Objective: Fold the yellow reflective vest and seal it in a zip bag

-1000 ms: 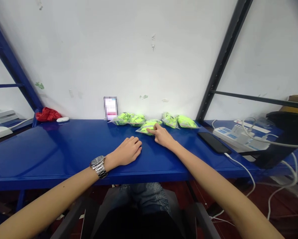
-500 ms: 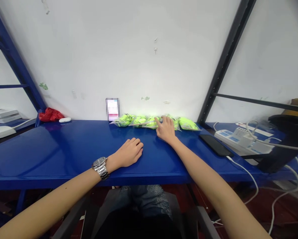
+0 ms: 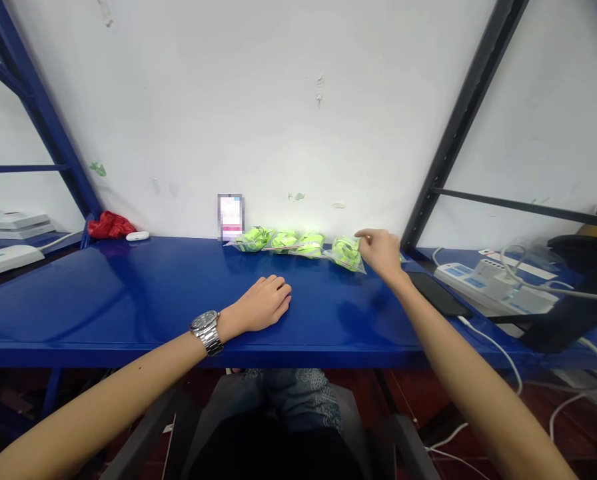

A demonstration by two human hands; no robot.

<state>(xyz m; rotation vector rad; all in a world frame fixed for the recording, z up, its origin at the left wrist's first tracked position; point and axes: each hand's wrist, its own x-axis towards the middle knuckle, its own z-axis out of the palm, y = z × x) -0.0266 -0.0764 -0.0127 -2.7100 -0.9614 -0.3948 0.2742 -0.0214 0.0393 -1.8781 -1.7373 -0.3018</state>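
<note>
My left hand [image 3: 262, 303] rests palm down on the blue table [image 3: 163, 293], its fingers loosely laid and holding nothing. A steel watch [image 3: 207, 330] is on that wrist. Along the wall lie several clear plastic bags with bright yellow-green contents, one [image 3: 255, 239] furthest left and another [image 3: 309, 244] further right. Apart from these and nearer to me sits a similar bag [image 3: 346, 253]. Just right of it is my right hand [image 3: 382, 252], its index finger bent toward that bag. The other fingertips are hidden, and the hand covers most of the rightmost bag.
A phone with a lit screen [image 3: 231, 219] leans on the wall. At the right lie a dark phone [image 3: 438, 293] on a white cable and a power strip [image 3: 483, 283] with plugs. A red crumpled bag [image 3: 110, 225] and a small white case [image 3: 137, 236] lie far left.
My right hand has moved right, off the second bag from the right to over the rightmost one. The uncovered bag now sits slightly nearer to me. My left hand stays put.
</note>
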